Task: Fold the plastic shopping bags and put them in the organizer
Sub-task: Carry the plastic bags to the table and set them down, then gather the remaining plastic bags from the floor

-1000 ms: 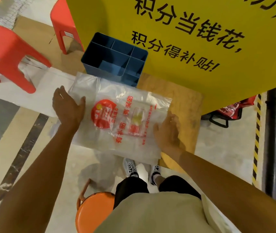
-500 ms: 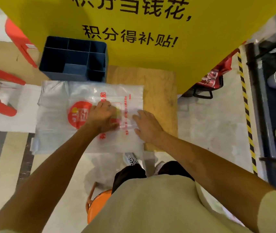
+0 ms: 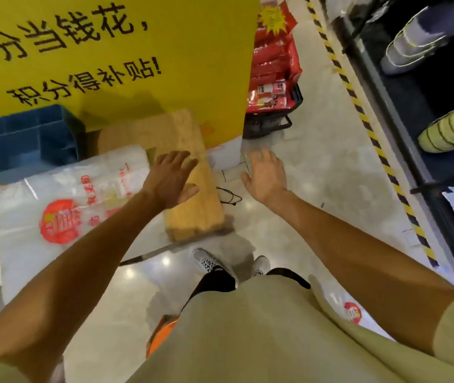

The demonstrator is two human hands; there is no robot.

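Observation:
A clear plastic shopping bag [image 3: 63, 208] with a red round logo and red print lies flat on the wooden board [image 3: 190, 205], at the left. Behind it stands the blue organizer [image 3: 24, 139] with its open compartments. My left hand [image 3: 170, 179] hovers with fingers spread over the bare board, just right of the bag, holding nothing. My right hand [image 3: 266, 174] is also spread and empty, out past the board's right edge above the floor. Another bag with the same red logo [image 3: 351, 312] shows beside my right arm at the lower right.
A yellow sign [image 3: 115, 56] with black characters rises behind the board. A black basket of red packets [image 3: 272, 87] sits to its right. Dark shelving behind a yellow-black striped floor line [image 3: 364, 120] fills the right. An orange stool [image 3: 162, 335] is under me; my shoes [image 3: 209, 262] rest on the glossy floor.
Both hands have lifted off the bag and swung right, opening in the air. The view has turned right, so the bag and organizer now sit at the left.

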